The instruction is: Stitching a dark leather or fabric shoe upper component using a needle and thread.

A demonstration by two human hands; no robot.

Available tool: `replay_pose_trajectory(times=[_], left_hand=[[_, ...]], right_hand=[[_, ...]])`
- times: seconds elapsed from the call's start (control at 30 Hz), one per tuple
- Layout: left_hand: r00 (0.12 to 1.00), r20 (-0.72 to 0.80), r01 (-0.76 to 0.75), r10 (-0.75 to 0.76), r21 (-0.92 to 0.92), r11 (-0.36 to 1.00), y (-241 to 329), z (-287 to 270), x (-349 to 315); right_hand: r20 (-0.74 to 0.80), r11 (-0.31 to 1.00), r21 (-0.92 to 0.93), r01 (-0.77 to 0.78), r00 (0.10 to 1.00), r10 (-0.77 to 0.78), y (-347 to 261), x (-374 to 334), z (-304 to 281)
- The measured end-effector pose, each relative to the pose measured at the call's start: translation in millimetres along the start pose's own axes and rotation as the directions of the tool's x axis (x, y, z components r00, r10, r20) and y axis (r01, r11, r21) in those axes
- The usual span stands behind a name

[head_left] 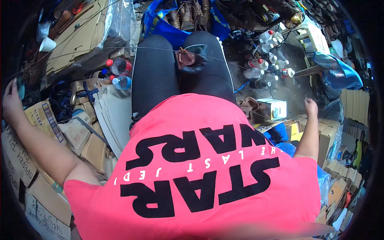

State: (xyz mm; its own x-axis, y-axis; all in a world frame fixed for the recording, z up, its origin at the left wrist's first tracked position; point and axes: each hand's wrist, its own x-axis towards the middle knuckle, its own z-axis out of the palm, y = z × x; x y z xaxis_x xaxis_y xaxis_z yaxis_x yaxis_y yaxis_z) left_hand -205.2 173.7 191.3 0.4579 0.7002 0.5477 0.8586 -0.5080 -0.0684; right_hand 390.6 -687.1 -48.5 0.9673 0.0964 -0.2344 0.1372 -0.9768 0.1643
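Note:
Between my knees sits a small dark shoe [194, 60] with a reddish-brown inside and a bit of orange at its edge. A thin thread [98, 49] stretches from it to both sides. My left hand [13, 105], far out at the left rim, is closed on the thread's left end, beside a teal patch. My right hand [311, 107] is raised out to the right, its fingers pinched together. The thread's right part runs toward it and fades from sight before reaching it. Both arms are spread wide.
Cardboard boxes [76, 134] are piled at my left. Several plastic bottles [256, 73] stand at the right, near a metal can [276, 109]. A blue bag [160, 25] with brown boots [186, 14] lies beyond my knees. A white cup [47, 44] sits far left.

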Motion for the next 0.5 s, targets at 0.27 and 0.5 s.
replay_pose_trajectory(times=[0.27, 0.5], left_hand=[[0.776, 0.267, -0.108, 0.572, -0.837, 0.537, 300, 62, -155], [0.583, 0.351, 0.268, 0.733, -0.934, 0.234, 376, 87, -201]], right_hand=[[0.125, 0.594, 0.715, 0.370, 0.768, -0.628, -273, -97, -34], [0.093, 0.210, 0.963, 0.167, 0.526, -0.845, -378, -145, -56]])
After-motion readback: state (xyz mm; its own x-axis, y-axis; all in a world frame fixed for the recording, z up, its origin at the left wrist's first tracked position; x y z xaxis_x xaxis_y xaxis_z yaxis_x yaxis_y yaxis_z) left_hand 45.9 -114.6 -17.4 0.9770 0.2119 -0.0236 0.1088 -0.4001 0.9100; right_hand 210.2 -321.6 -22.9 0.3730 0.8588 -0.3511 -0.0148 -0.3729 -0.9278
